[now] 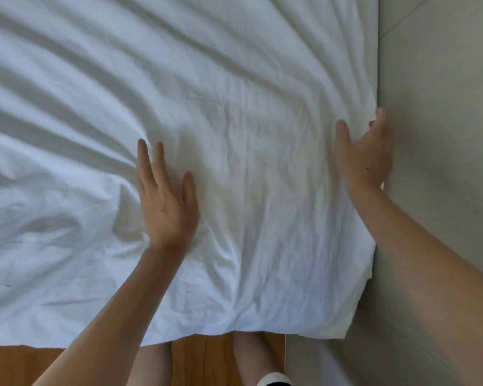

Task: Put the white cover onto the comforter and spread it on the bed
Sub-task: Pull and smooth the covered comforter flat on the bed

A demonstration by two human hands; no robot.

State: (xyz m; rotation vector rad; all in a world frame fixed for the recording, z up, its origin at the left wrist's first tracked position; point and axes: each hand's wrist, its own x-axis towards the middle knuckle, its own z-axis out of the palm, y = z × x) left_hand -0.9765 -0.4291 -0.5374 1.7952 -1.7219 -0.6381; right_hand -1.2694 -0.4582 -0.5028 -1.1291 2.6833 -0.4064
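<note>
The white cotton-covered comforter [207,121] lies spread over the bed, its near corner at the grey wall [430,107], with the flat left hand [165,201] pressing inboard and the open right hand [365,154] nearer that wall-side edge, neither gripping

a pale grey wall [435,79] fills the frame from 1 to 5 o'clock. a strip of wooden floor [195,360] runs along 6 to 7 o'clock, with bare legs [251,355] standing on it.
</note>
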